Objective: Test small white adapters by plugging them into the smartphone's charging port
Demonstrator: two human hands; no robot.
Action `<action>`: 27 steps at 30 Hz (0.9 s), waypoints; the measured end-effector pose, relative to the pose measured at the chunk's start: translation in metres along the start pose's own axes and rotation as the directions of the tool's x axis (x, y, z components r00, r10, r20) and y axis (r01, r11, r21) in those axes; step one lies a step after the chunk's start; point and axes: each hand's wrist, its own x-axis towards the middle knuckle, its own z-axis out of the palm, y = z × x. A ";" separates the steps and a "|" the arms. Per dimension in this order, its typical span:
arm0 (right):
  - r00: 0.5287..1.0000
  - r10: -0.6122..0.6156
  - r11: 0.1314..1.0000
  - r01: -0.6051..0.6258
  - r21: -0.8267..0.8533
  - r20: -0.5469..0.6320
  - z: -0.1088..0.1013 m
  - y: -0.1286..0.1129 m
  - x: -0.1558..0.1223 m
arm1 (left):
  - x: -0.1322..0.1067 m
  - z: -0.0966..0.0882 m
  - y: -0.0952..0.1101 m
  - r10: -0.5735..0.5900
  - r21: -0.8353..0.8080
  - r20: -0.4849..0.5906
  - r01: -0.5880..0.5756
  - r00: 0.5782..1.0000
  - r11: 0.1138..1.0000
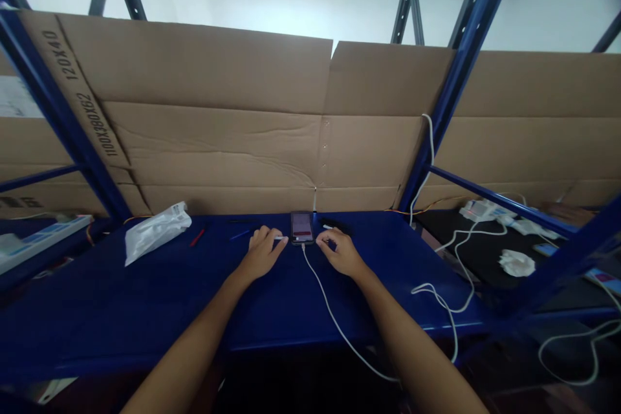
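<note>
A phone [302, 228] with a lit screen lies on the blue shelf, a white charging cable [323, 291] running from its near end. To its left is my left hand [263, 252], fingers bent over the shelf, with a thin white stick-like piece [280, 237] showing between thumb and forefinger. My right hand [342, 253] is just right of the phone, thumb and forefinger curled together in a pinch. Beyond its knuckles a small white tip [328, 227] shows beside a dark object [337, 226]; what the fingers hold is hidden.
Left of my hands lie a blue pen [240, 234], a red pen-like stick [197, 237] and a white plastic bag [158, 233]. Cardboard [218, 142] walls the back. Loose white cable [449, 310] hangs over the right front edge. A crumpled tissue [517, 263] and power strips flank the shelf.
</note>
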 end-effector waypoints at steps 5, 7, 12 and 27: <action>1.000 0.008 1.000 -0.008 -0.013 -0.014 -0.001 0.001 0.000 | 0.000 -0.001 -0.001 0.002 0.006 -0.003 -0.002 1.000 1.000; 1.000 0.002 1.000 -0.003 -0.013 -0.007 -0.001 0.001 -0.001 | -0.001 -0.001 -0.001 0.014 -0.006 -0.003 -0.014 1.000 1.000; 1.000 0.016 1.000 -0.016 -0.008 -0.006 0.001 0.001 -0.001 | -0.001 0.000 -0.001 0.017 -0.035 -0.016 -0.018 1.000 0.999; 1.000 -0.005 0.999 0.005 0.034 0.005 0.006 0.005 -0.004 | 0.000 -0.011 0.009 0.191 -0.152 0.056 -0.181 0.980 0.972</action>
